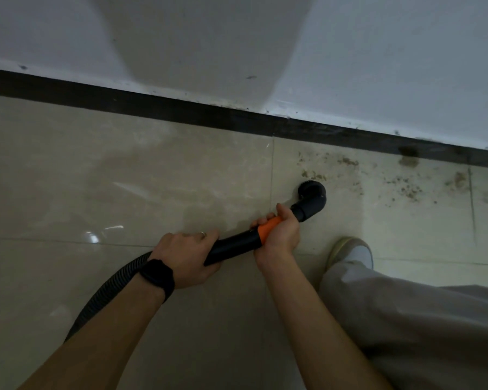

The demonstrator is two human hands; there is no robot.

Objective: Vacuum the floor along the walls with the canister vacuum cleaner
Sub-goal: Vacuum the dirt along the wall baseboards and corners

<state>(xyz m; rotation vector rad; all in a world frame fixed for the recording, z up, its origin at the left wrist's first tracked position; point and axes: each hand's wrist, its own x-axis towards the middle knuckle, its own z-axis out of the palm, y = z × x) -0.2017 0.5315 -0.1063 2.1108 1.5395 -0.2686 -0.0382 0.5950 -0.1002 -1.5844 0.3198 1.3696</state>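
Observation:
A black vacuum tube [234, 244] with an orange collar [268, 228] runs across the beige tiled floor [96, 178]. Its bent grey nozzle [312, 197] points down at the floor a little short of the wall. My right hand [279, 232] grips the tube at the orange collar. My left hand [186, 257], a black watch on its wrist, holds the tube's rear end where the ribbed black hose [107, 294] joins. Brown dirt [347, 170] is scattered on the tiles just beyond and right of the nozzle. The canister itself is out of view.
A white wall [378, 66] with a dark baseboard [181, 105] runs diagonally across the top. My right leg in grey trousers [406, 319] and a light shoe [350, 251] stand right of the nozzle. More dirt [406, 161] lies against the baseboard at right.

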